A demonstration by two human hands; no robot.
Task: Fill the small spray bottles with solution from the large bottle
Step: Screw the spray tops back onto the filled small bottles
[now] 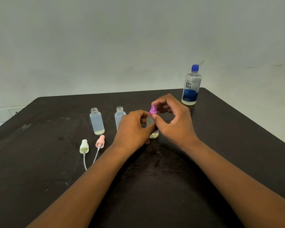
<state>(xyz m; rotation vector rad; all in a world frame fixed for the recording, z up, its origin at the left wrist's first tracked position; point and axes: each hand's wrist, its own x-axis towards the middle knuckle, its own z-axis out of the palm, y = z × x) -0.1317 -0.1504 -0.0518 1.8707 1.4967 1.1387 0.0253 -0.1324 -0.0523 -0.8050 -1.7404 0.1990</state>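
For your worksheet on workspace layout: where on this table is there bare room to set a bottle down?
Free: the dark table right of the right hand, below the large bottle; also the far left, beyond the open bottle. Crowded: around the loose green and pink spray heads and both hands.

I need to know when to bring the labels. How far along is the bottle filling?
Not far. The two uncapped small bottles show only a little liquid at the base, their green sprayer and pink sprayer lying beside them. In hand: left hand grips the third bottle while right hand holds its purple sprayer. The large bottle stands untouched.
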